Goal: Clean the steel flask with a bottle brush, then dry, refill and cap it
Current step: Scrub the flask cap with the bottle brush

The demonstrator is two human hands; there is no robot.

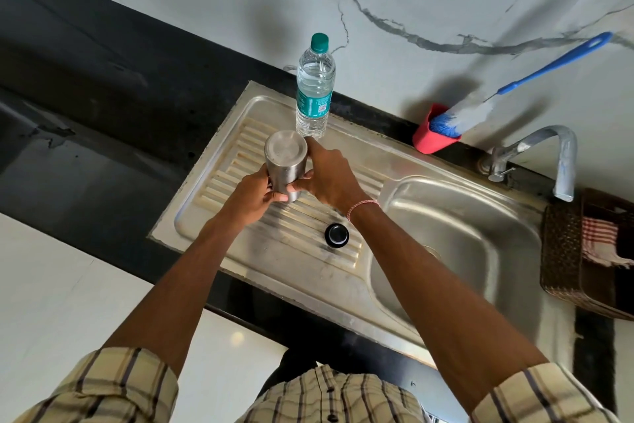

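Observation:
The steel flask (285, 159) stands upside down on the ribbed drainboard (298, 237) of the sink, its flat base facing up. My left hand (252, 196) grips its lower part from the left. My right hand (327, 175) holds it from the right, fingers curled round the body. The flask's black cap (336, 235) lies alone on the drainboard, nearer to me. A blue and white bottle brush (480, 110) leans in a red cup (433, 134) against the wall. A clear water bottle (314, 93) with a green cap stands just behind the flask.
The sink basin (456, 234) lies to the right, with a steel tap (549, 155) above its far corner. A dark woven basket (566, 251) with a striped cloth (600, 240) sits at the far right. Black countertop (103, 113) runs to the left.

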